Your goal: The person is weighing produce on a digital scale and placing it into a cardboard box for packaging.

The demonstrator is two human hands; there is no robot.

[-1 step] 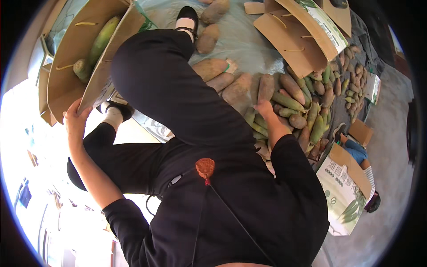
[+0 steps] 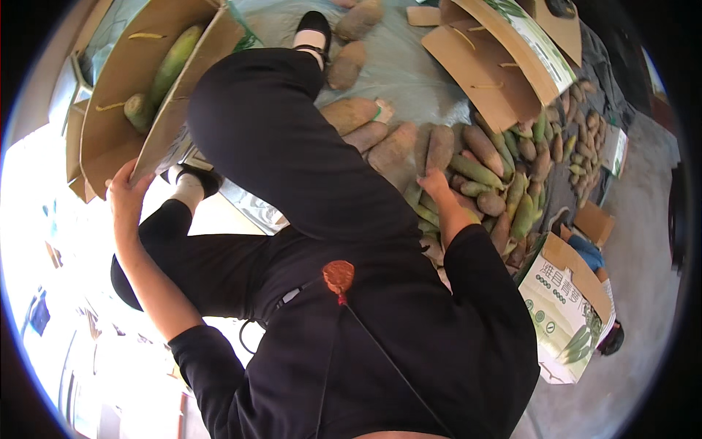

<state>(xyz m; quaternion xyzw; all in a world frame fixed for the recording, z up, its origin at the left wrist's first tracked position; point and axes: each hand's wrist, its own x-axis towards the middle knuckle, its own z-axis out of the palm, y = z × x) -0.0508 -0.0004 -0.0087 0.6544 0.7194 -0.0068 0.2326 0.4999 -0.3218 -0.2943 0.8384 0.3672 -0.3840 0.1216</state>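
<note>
**Left hand on the carton, right hand in the fruit pile**

Your left hand [image 2: 128, 196] grips the lower edge of an open brown cardboard carton [image 2: 117, 139], fingers curled over the flap, thumb side toward you. Inside that carton lie a long green papaya [image 2: 174, 62] and a shorter green one [image 2: 137, 110], both well above your hand and not touching it.

Your right hand [image 2: 436, 184] reaches across your dark-trousered knee [image 2: 278, 132] into the heap of green and orange-brown papayas [image 2: 482, 183] spread on a grey sheet [image 2: 409, 73]. It rests on the fruit at the near edge of the heap; the fingers point down into the pile, and you cannot tell whether they have closed on one.

Another open brown carton [image 2: 486, 66] lies tipped just beyond the heap. A white printed box with green markings [image 2: 567, 311] stands beside your right elbow, well apart from either hand.
</note>
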